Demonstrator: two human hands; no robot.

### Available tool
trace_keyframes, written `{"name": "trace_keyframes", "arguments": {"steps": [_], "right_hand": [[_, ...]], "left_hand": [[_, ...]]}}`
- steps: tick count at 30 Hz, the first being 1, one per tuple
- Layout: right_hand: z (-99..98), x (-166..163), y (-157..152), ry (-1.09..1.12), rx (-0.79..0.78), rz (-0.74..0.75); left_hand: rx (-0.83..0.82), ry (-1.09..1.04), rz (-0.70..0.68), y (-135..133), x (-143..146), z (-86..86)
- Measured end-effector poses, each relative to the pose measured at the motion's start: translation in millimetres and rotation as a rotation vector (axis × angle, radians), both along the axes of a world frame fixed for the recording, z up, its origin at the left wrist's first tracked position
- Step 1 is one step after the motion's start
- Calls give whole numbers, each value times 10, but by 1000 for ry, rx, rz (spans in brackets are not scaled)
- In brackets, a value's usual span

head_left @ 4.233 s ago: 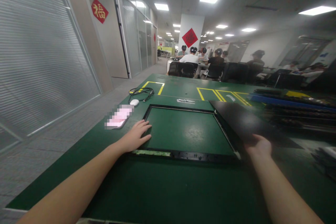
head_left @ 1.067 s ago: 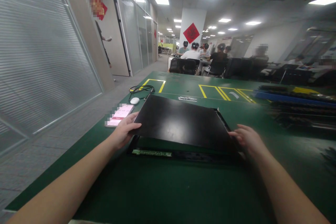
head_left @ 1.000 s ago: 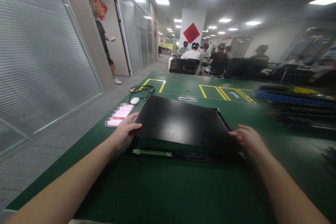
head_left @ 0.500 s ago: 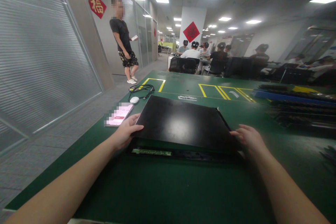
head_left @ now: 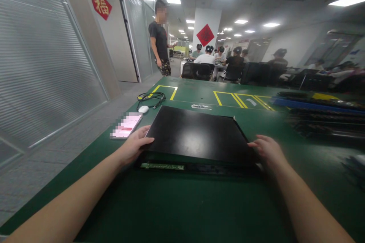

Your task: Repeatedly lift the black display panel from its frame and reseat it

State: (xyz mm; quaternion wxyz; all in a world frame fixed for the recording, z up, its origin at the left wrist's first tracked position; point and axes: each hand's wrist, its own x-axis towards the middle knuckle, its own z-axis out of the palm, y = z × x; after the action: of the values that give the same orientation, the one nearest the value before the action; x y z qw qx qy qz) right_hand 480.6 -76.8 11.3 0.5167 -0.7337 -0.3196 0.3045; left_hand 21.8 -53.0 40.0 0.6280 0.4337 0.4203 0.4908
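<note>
Left hand [head_left: 133, 147] grips panel [head_left: 196, 133] at its near-left edge, thumb on top, fingers curled round the edge. Right hand [head_left: 266, 150] is at the near-right corner, fingers bent onto the edge; fingertips are hidden under it. Black panel sits over frame [head_left: 216, 168], mid table [head_left: 182, 205], and only the frame's near rail with a green strip sticks out in front. Can't tell whether the panel is seated or just above the frame. Phone [head_left: 126, 125] lies just beside the panel's left edge, near the left hand. Mouse [head_left: 143, 109] and cable [head_left: 151, 98] are further back left, apart from the panel. Bare green table lies in front of the frame and right of the right hand. Dark trays [head_left: 316, 115] are at far right, well apart. Table's left edge is close behind the phone. A person [head_left: 160, 38] stands beyond the far-left corner.
</note>
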Motion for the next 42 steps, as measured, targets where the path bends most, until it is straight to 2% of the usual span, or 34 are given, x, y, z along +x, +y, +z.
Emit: {"name": "trace_keyframes", "arguments": {"steps": [11, 22, 36, 42], "right_hand": [[-2, -21, -14, -24, -14, -11], [-56, -34, 18, -42, -36, -23], [-172, 73, 62, -315, -130, 12], [-139, 32, 29, -365, -111, 47]], "left_hand": [[-34, -19, -20, -1, -3, -38], [-61, -10, 29, 2, 12, -29], [-81, 37, -1, 6, 12, -10], [-95, 53, 24, -18, 32, 35]]}}
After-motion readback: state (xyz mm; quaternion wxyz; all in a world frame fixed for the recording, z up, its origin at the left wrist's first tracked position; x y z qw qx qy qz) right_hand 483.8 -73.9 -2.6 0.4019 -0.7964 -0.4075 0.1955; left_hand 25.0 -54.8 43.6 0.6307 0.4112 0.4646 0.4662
